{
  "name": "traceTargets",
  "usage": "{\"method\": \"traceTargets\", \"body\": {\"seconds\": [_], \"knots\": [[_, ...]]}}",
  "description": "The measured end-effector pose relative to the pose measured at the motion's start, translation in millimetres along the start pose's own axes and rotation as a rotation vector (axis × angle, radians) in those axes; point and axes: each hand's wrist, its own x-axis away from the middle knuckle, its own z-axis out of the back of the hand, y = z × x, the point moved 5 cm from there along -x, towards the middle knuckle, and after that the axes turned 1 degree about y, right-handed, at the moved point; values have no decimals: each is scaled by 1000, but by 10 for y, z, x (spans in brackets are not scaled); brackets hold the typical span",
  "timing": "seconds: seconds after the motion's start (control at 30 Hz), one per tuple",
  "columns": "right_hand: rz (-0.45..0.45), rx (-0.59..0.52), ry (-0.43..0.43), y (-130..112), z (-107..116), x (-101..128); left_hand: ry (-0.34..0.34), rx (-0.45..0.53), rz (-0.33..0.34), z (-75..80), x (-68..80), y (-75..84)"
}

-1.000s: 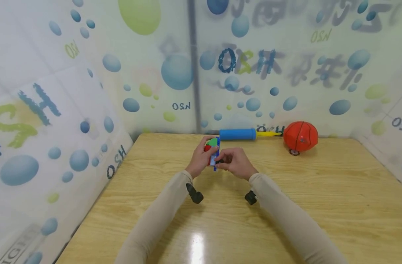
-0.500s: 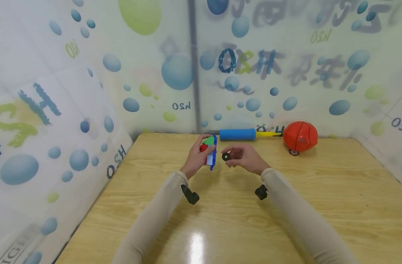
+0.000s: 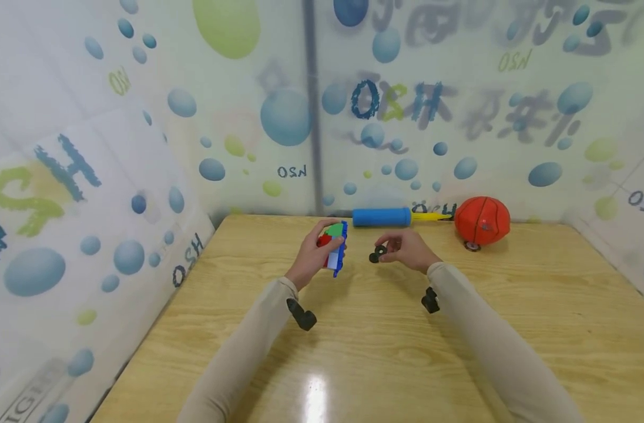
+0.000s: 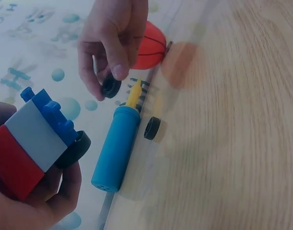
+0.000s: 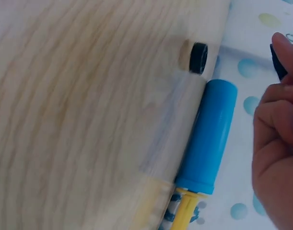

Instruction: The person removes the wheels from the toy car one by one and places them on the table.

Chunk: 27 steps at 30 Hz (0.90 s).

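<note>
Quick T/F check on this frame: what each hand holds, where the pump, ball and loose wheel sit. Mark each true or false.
1. The left hand holds a toy block car. True.
2. The right hand is empty. False: it pinches a small black wheel.
3. The blue pump lies at the far edge of the table, by the wall. True.
4. The orange ball sits left of the pump. False: in the head view it is to the pump's right.
5. A loose black wheel lies on the table beside the pump. True.
6. The block car has no wheel attached. False: the left wrist view shows a black wheel on it.
</note>
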Motion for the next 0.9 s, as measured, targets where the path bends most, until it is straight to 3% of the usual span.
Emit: {"method": "traceTargets", "body": {"seconds": [0.37,0.5,0.9], "knots": [[-164,177,-100,322,-12,-146,-71,17,-23,-89,14,22],[-216,184,-121,398,-15,-170,-99,10,-27,-127,10,48],[-292,178,-111,451,-25,-203,-86,-18,-13,-132,-7,37]]}}
